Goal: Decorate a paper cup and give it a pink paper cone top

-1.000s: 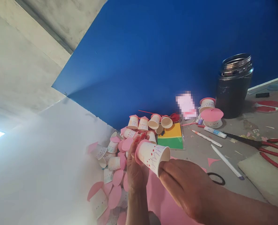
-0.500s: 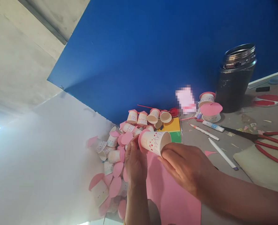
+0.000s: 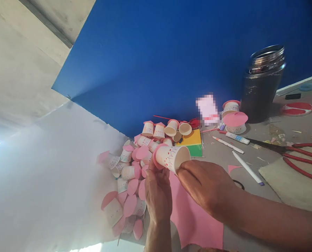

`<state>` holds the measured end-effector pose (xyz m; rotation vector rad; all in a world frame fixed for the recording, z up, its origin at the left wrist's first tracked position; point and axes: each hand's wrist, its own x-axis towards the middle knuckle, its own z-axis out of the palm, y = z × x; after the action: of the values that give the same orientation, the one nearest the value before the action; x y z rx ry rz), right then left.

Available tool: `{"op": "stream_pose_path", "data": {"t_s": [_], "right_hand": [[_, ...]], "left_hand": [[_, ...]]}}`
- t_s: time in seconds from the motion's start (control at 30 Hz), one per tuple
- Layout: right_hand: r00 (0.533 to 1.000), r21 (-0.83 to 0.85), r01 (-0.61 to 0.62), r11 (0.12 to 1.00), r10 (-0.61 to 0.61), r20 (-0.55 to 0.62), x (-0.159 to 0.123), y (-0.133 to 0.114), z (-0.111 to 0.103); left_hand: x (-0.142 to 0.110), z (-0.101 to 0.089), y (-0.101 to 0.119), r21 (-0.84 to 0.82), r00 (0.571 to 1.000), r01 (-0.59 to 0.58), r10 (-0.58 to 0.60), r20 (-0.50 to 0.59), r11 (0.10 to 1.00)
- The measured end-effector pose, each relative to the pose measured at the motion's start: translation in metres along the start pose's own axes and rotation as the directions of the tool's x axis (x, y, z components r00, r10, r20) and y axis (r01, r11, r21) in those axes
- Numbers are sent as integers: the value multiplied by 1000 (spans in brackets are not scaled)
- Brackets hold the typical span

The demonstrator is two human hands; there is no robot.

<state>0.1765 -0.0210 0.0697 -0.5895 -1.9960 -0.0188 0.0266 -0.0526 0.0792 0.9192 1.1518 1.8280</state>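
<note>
A white paper cup (image 3: 169,156) with red dots and purple writing lies tilted between my hands, its open mouth facing right. A pink paper disc (image 3: 156,158) covers its base end. My right hand (image 3: 207,182) pinches the cup's rim, with the thumb partly hidden. My left hand (image 3: 159,190) is closed at the disc end, its fingertips against the pink paper and partly hidden behind it. Below both hands is a large pink sheet (image 3: 198,220).
Several decorated cups with pink paper (image 3: 129,172) are heaped at the left wall. On the right stand a black flask (image 3: 261,91) and two more cups. Markers (image 3: 247,168), a glue stick (image 3: 237,138) and red-handled scissors (image 3: 300,154) lie on the grey table (image 3: 271,140).
The cup has shifted slightly left, still held by both hands. My left hand has turned a little and moved right beneath the disc end. The view has moved slightly.
</note>
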Motion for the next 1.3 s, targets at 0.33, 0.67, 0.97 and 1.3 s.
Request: {"op": "stream_pose_path", "data": {"t_s": [0.33,0.67,0.97,1.3], "right_hand": [[999,-17,30,999,-29,32,-1,-1,4],[999,-4,16,1000,-16,39,-1,-3,1],[1000,10,15,1000,-15,-10,-2,-3,1],[999,43,35,998,-36,14,-3,-4,3]], "left_hand": [[-1,-7,-7,42,996,21,-17,-91,999],[-4,-5,-9,17,999,28,-27,-35,999],[3,-5,5,63,998,31,-35,55,998],[26,-11,9,26,996,41,-43,79,999]]}}
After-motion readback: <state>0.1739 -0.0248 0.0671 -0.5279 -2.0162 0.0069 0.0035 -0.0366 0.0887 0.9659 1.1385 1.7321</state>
